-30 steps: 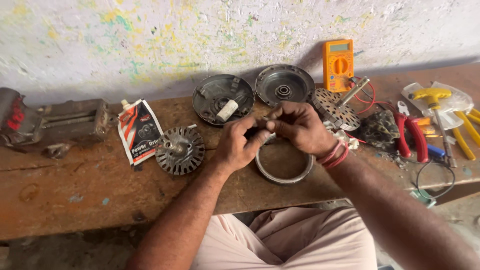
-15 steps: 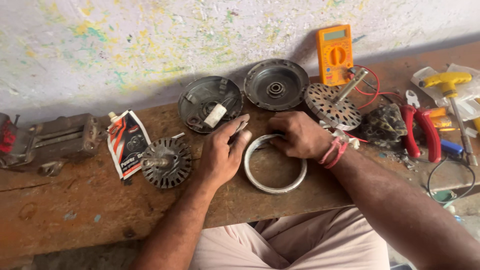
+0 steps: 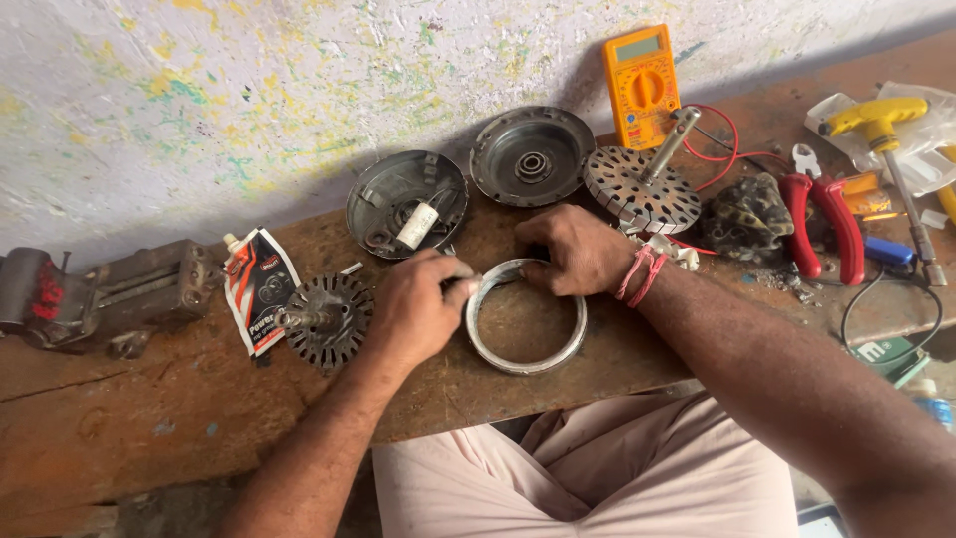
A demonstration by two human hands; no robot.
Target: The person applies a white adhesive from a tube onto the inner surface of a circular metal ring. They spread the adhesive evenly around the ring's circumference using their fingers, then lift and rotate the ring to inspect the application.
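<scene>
Worn wooden bench (image 3: 119,418) against a paint-flecked wall. Flat on it, near the front edge, a metal ring (image 3: 526,324). Left hand (image 3: 418,309) pinching the ring's left rim, fingers together on it. Right hand (image 3: 573,249) curled over the top rim, fingertips pressed down. Beside: stator (image 3: 327,319), two round covers (image 3: 406,204), orange multimeter (image 3: 639,85).

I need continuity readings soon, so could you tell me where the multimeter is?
The orange multimeter leans against the wall at the bench's far right, behind the slotted rotor disc.
</scene>
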